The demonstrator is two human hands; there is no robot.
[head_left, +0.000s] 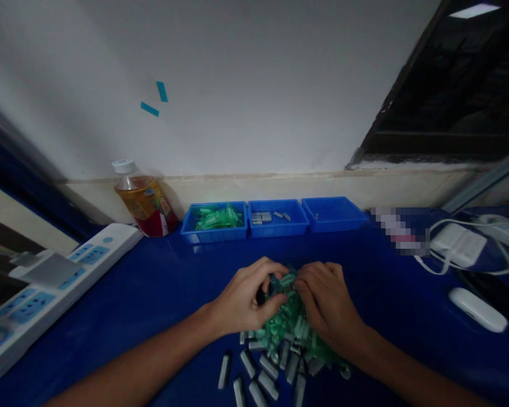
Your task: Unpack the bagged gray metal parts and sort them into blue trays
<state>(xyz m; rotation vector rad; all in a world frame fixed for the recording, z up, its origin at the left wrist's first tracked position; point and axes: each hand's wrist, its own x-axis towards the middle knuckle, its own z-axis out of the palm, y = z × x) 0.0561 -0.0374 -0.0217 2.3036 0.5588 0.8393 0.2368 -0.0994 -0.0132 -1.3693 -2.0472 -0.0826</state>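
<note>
Seen from the green pile (294,312), a hand could pass at twelve o'clock along the bare strip of desk (263,251), until three blue trays (280,229) bar the way between eleven and one. The left hand (249,295) blocks nine to ten, the right hand (328,299) two to three. Beyond them, open desk reaches the power strip (106,243) and bottle (142,200) at ten, the charger (458,244) at two to three. Metal pieces (268,384) crowd six to seven.

See-through green pieces (294,308) lie jumbled in a heap there — silvery oblong bars (268,384) strewn along its near side.
</note>
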